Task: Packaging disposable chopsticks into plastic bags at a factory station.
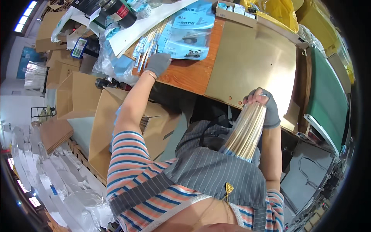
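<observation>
My right hand, in a grey fingerless glove, is closed around the top of a bundle of wrapped chopsticks. The bundle hangs down in front of my apron, its lower ends bluish. My left hand, gloved the same way, reaches to the wooden table's edge beside a loose pile of wrapped chopsticks. The back of the glove hides most of its fingers, so I cannot make out whether it grips any. Just right of that hand lie blue printed plastic bags with a panda picture.
A brass-coloured metal sheet covers the table's right part. Behind it stand a shallow cardboard box and yellow bags. A dark flask stands back left. Open cardboard boxes sit on the left, near white packages.
</observation>
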Tool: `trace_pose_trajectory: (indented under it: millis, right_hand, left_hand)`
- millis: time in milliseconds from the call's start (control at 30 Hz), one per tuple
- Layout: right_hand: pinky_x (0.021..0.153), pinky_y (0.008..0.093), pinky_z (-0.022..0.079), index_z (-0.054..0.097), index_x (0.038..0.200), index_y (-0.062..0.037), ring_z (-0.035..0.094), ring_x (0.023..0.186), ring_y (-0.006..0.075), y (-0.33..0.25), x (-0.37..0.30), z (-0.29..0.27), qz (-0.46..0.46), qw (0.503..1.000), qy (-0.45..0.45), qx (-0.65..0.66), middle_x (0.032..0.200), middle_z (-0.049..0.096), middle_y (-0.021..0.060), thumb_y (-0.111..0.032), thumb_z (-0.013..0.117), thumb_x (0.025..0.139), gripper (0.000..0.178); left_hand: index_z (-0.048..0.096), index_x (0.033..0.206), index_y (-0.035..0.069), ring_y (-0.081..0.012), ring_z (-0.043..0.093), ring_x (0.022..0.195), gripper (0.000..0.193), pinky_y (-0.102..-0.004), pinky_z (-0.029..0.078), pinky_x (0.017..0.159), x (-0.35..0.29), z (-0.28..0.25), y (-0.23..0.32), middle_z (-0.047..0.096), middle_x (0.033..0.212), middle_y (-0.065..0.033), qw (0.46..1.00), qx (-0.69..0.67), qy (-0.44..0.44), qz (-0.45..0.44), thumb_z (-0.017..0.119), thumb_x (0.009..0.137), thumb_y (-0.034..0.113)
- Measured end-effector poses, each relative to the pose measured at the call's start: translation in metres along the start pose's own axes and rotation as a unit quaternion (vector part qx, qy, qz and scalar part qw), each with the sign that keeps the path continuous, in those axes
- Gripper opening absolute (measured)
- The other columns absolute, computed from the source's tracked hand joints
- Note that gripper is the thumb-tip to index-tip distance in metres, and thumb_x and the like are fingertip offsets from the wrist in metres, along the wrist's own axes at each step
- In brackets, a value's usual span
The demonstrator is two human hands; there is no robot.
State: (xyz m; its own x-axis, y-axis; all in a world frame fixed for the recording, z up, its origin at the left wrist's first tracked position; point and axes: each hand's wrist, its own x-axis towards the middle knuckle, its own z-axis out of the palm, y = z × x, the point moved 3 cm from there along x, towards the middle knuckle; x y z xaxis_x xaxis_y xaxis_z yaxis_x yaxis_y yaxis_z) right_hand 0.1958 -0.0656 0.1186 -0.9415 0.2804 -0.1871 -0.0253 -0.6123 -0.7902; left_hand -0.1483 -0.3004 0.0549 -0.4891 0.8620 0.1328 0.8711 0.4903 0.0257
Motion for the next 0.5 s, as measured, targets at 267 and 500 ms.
trace_pose_trajectory:
  millis: [267, 500]
  right_hand:
    - [0.078, 0.037, 0.048, 0.059, 0.076, -0.0029, 0.061, 0.077, 0.0252, -0.005, 0.002, 0.01, 0.013, 1.0, 0.015, -0.006, 0.073, 0.062, 0.011, -0.019, 0.06, 0.078, 0.016]
    - [0.079, 0.037, 0.048, 0.057, 0.076, -0.0015, 0.06, 0.076, 0.0267, -0.005, 0.002, 0.008, -0.003, 1.0, 0.009, -0.029, 0.074, 0.061, 0.0135, -0.021, 0.058, 0.08, 0.02]
  left_hand:
    - [0.056, 0.069, 0.007, -0.034, 0.059, 0.067, 0.043, -0.0429, 0.046, 0.059, 0.029, -0.033, 0.045, 0.059, 0.068, -0.0146, 0.991, -0.054, 0.063, 0.104, 0.054, 0.089, 0.045]
    - [0.054, 0.071, 0.004, -0.0402, 0.057, 0.072, 0.041, -0.0459, 0.044, 0.062, 0.028, 0.01, 0.139, 0.058, 0.072, -0.0197, 0.944, -0.324, 0.061, 0.005, 0.065, 0.082, 0.042]
